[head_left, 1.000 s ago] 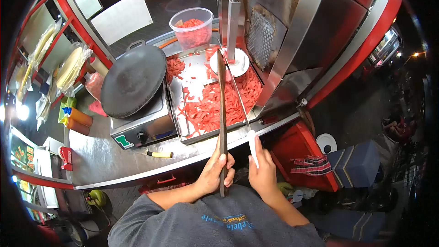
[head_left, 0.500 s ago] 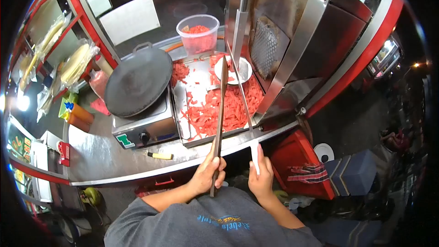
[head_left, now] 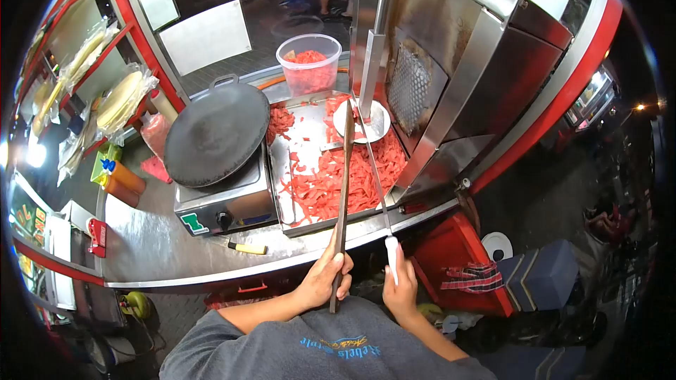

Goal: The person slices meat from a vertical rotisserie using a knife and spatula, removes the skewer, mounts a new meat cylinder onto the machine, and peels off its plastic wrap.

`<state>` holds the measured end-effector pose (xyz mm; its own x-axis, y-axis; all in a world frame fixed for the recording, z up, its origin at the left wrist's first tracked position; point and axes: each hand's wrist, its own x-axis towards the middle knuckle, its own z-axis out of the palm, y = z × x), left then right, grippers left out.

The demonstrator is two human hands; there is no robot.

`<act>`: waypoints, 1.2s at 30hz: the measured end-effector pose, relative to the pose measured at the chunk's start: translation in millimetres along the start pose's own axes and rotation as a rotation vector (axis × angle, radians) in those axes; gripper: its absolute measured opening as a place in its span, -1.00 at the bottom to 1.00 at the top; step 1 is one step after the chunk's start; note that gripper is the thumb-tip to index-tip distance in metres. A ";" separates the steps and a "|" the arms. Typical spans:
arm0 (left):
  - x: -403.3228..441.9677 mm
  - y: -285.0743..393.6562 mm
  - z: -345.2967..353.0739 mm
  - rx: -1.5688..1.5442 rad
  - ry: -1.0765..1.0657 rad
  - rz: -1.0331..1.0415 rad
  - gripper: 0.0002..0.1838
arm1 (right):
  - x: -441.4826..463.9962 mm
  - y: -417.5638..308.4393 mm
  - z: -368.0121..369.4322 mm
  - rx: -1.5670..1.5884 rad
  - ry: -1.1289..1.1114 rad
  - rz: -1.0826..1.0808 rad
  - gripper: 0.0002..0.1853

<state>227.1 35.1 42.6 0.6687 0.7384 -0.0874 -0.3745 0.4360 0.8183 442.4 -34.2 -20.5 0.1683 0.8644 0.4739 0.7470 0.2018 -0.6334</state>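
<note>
My left hand (head_left: pixel 322 281) is wrapped round the lower end of a long, dark flat stick (head_left: pixel 345 193), which points up over the tray. In my right hand (head_left: pixel 400 287) is the white handle of a long thin knife (head_left: pixel 377 176); its blade reaches to the white round plate (head_left: pixel 377 125) at the foot of the metal spit (head_left: pixel 370 70). Red shredded pieces (head_left: pixel 345 186) lie in the metal tray (head_left: pixel 286 193) below both tools. The stick and the blade are apart, side by side.
A black round pan (head_left: pixel 218 134) sits on a stove (head_left: pixel 246 207) at the left. Behind the tray is a clear tub (head_left: pixel 310 77) of red pieces. A small yellow-handled tool (head_left: pixel 248 248) lies near the counter edge (head_left: pixel 211 281). The metal grill (head_left: pixel 465 63) rises at the right.
The view has shifted, so the counter things appear slightly lower and to the right. Both hands keep their holds. A person on a motorbike has come into view at the top.
</note>
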 end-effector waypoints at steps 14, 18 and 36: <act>-0.3 1.0 -1.6 -0.078 -0.036 -0.003 -0.24 | -3.3 -27.5 -37.8 -0.110 -0.147 0.148 -0.30; -5.0 1.1 -8.3 -0.175 -0.042 -0.019 -0.25 | -8.7 -39.2 -64.0 -0.036 -0.138 0.126 -0.28; -42.3 36.6 -26.9 -0.212 0.110 0.034 -0.30 | 17.2 -47.1 -50.2 0.104 -0.045 0.020 -0.31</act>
<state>167.8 33.7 61.0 0.5836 0.8012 -0.1323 -0.5301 0.4993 0.6853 442.3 -51.9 48.2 0.1519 0.8882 0.4336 0.6723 0.2287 -0.7041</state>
